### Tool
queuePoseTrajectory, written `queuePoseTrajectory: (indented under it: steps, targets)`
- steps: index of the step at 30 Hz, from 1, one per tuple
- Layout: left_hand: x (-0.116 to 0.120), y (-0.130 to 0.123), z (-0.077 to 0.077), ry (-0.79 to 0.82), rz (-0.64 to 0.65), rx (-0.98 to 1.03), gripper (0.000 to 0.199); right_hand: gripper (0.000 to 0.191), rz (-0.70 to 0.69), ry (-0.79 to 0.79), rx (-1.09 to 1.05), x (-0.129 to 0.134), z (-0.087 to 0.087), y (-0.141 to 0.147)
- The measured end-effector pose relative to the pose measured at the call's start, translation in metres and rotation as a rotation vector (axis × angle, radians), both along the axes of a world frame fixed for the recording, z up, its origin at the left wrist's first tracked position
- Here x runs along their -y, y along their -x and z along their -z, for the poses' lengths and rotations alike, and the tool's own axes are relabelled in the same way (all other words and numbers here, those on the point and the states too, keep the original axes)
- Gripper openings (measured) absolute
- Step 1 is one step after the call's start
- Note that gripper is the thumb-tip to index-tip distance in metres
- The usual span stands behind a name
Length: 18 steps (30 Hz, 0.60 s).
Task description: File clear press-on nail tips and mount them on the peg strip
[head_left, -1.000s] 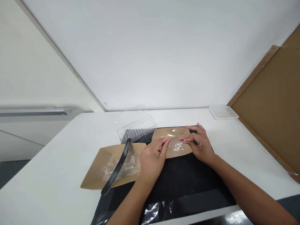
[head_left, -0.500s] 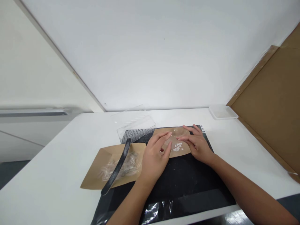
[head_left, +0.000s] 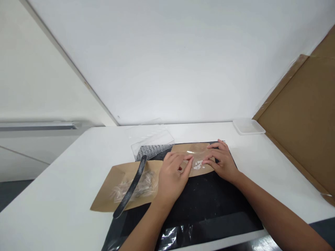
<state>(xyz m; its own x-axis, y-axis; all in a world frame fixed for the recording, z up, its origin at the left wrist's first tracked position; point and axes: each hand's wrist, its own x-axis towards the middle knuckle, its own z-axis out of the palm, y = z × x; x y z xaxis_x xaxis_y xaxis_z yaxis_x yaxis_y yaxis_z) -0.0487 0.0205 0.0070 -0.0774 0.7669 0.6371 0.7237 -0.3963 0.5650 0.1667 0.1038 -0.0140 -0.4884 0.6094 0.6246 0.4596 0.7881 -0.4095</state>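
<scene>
Showing work seemingly unfinished, with clear pieces [head_left: 149,184] loose in the near brown tray [head_left: 103,195] at left, under a black strip [head_left: 131,191], and white bits [head_left: 197,165] loose in the far brown tray [head_left: 180,148]. Bending left hand [head_left: 171,174] over its left side with thumb and forefinger tip to tip, unclear if holding anything; arching right hand [head_left: 223,162] beside the white bits, with fingers apart.

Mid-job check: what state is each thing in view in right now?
Left hand: thumb and forefinger tips together; any small piece held can't be made out.
Right hand: fingers bent beside the white bits; grip unclear.
White bits: loose, bunched.
Right brown tray: holding the white bits.
Left brown tray: holding loose clear pieces.
Black strip: lying across left tray.
Clear case: apparently open.
Black mat: spread flat.
</scene>
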Motion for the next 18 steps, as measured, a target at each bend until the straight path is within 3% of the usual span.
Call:
queuePoseTrajectory:
  steps: [4, 9, 13, 18]
  targets:
    - [0.0001, 0.0012, -0.0003, 0.016, -0.012, 0.002, 0.011, 0.014, 0.012, -0.007, 0.002, -0.0021, 0.0008, -0.0014]
    - [-0.0007, 0.0027, 0.0002, 0.049, 0.009, 0.02, 0.022, 0.025, 0.027, -0.006, 0.002, -0.0033, 0.0011, -0.0023]
    - [-0.0007, 0.0019, 0.0005, -0.006, 0.021, 0.019, 0.038, 0.013, -0.008, -0.053, 0.011, -0.0036, 0.0007, -0.0027]
    - [0.0008, 0.0006, -0.0015, 0.031, -0.009, 0.066, 0.021, 0.013, -0.002, -0.069, -0.019, -0.0045, 0.0013, -0.0031]
